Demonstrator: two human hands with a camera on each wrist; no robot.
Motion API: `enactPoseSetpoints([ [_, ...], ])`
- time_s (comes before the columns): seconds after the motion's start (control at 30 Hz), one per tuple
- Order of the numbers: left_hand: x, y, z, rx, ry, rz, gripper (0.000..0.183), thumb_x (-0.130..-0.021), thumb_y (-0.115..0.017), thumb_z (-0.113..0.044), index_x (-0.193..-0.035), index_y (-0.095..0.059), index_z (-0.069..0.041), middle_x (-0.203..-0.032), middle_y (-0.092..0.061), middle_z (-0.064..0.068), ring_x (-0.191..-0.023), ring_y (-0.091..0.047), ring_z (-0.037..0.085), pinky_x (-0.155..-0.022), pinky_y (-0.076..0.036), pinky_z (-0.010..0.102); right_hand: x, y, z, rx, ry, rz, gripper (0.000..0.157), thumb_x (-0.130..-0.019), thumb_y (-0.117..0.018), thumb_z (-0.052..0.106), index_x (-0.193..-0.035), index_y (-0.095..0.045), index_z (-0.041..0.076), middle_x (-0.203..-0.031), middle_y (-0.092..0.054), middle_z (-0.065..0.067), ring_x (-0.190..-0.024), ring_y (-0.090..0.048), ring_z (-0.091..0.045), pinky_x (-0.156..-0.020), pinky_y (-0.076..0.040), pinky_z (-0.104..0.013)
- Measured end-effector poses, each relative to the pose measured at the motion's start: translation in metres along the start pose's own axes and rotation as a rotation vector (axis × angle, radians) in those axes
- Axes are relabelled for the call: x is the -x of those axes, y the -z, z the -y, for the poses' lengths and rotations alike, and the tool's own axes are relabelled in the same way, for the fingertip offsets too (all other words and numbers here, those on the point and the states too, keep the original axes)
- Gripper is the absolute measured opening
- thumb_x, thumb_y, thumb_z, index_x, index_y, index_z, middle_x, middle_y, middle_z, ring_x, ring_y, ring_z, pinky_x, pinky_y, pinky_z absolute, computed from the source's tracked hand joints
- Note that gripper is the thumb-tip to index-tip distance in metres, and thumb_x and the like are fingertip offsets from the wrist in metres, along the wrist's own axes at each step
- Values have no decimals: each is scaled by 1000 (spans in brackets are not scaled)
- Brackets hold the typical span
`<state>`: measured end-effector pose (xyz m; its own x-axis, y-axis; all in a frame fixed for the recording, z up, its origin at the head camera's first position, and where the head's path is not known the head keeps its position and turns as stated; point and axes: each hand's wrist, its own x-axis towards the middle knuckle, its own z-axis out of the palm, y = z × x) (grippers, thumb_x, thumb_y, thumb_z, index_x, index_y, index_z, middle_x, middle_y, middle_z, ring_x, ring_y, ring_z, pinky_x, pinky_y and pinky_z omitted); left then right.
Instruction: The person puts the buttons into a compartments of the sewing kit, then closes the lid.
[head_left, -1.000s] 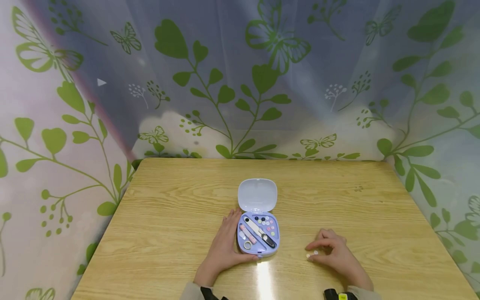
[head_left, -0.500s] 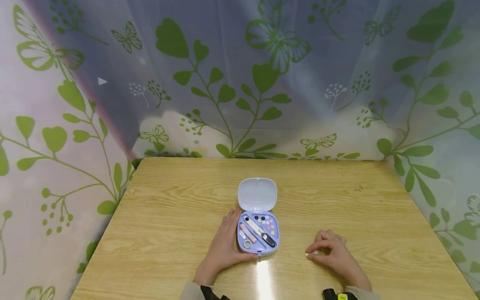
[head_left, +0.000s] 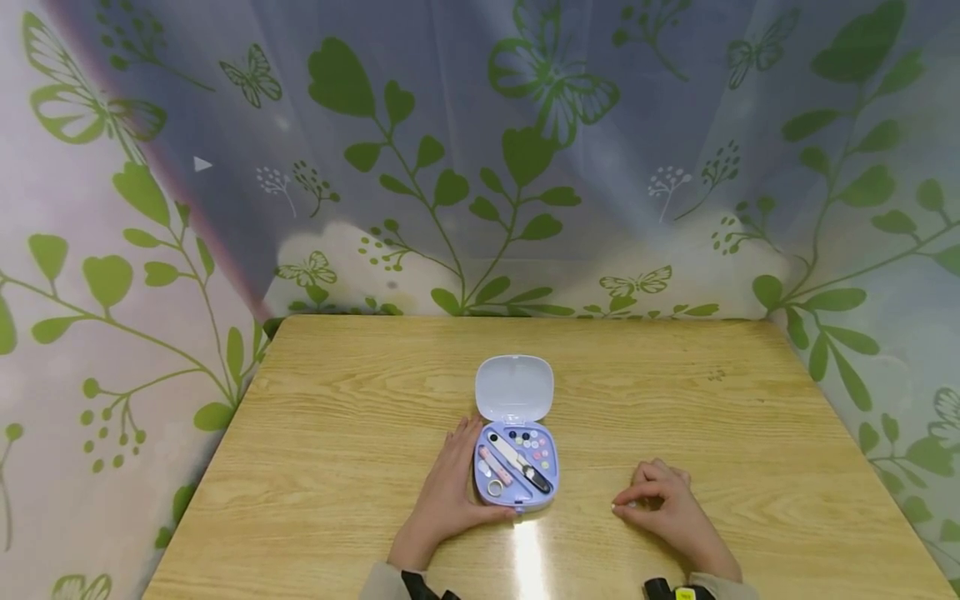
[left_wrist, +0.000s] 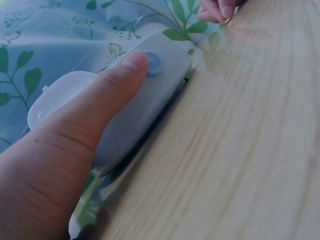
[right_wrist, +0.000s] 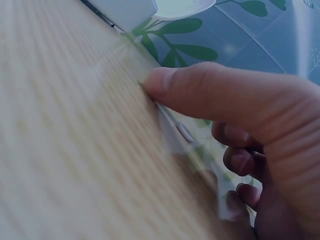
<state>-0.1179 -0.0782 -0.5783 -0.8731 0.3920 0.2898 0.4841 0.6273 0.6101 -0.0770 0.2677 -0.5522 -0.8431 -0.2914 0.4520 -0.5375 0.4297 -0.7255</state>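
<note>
A lilac sewing kit box (head_left: 534, 498) stands on the table with its translucent lid (head_left: 514, 388) folded back. Inside lie small scissors (head_left: 517, 462) with a white and black body, a pink roll (head_left: 496, 467), a ring (head_left: 495, 489) and several coloured buttons (head_left: 534, 445). My left hand (head_left: 444, 493) holds the box, fingers along its left side, thumb on the front latch (left_wrist: 156, 64). To the right, my right hand (head_left: 667, 507) pinches a small pale button (left_wrist: 228, 21) between thumb and forefinger at the tabletop. A second white button (right_wrist: 184, 131) lies beside these fingers, mostly hidden in the head view.
The wooden table (head_left: 360, 375) runs back to a curtain (head_left: 420, 208) printed with green leaves and butterflies. Curtains also hang on both sides. Dark straps with devices (head_left: 678, 590) sit on the wrists.
My right thumb and forefinger have closed together on the near button, which was lying visible between them. My left hand and the box have stayed in place.
</note>
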Motion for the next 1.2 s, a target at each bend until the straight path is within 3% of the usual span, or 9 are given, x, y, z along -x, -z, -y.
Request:
enactPoseSetpoints([
  [0.33, 0, -2, 0, 1, -9, -4, 136, -58, -82, -72, -159, -16, -10, -164, -20, 10, -151, -14, 27, -124, -12, 45, -6, 1, 13, 5, 46, -40, 30, -57, -85, -16, -74, -76, 8, -69, -48, -1, -69, -37, -13, -68, -14, -30],
  [0.53, 0, -1, 1, 0, -10, -6, 136, -58, -82, -72, -160, -15, -10, -164, -19, 9, -151, -13, 25, -124, -12, 43, -10, 0, 16, 34, 27, -35, 29, -57, -86, -14, -73, -76, 8, -69, -48, -2, -67, -38, -17, -68, -15, -28],
  [0.83, 0, 1, 0, 4, -6, -8, 135, -59, -79, -75, -160, -16, -11, -164, -20, 10, -151, -14, 25, -124, -12, 44, -10, -3, -6, 54, -42, -7, 29, -63, -89, -5, -75, -77, 18, -71, -50, 0, -70, -38, -13, -69, -15, -30],
  [0.97, 0, 1, -1, 7, -2, -4, 135, -59, -78, -76, -160, -16, -11, -164, -20, 10, -151, -13, 25, -124, -12, 44, -15, -2, -8, 66, -10, -2, 31, -64, -90, -1, -77, -77, 24, -72, -50, 5, -72, -39, -8, -70, -15, -30],
  [1.2, 1, 0, 1, 6, 10, 4, 136, -59, -79, -76, -160, -14, -12, -164, -19, 10, -152, -12, 24, -124, -11, 44, -31, -2, -3, 65, 68, -7, 31, -64, -89, -3, -78, -78, 22, -72, -48, 4, -72, -37, -6, -71, -15, -31],
])
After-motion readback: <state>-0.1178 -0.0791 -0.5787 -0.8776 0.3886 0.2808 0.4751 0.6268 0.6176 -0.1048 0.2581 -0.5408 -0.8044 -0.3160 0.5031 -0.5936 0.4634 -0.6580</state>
